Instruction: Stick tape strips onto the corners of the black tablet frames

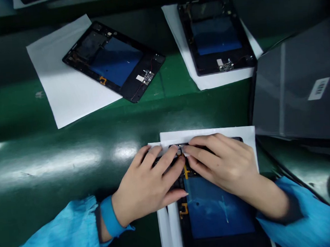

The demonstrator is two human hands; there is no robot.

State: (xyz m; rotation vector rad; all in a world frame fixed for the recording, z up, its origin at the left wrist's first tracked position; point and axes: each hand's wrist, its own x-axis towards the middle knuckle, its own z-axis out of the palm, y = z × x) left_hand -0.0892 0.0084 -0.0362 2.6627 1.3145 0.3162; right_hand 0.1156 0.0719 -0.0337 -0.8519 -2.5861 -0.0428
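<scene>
An opened tablet [214, 211] with a blue inner panel lies on white paper [173, 233] right in front of me. My left hand [147, 185] rests on its upper left part, fingers stretched toward the top edge. My right hand [222, 162] lies on the upper right part, fingers extended. The fingertips of both hands meet at a small part [180, 151] near the tablet's top edge, pressing on it. What lies under the fingertips is mostly hidden. Both sleeves are light blue.
Two more opened tablets lie on white sheets on the green belt: one tilted at the far left [114, 61], one at the far middle right [215, 35]. A grey box [299, 86] with a barcode label stands at the right.
</scene>
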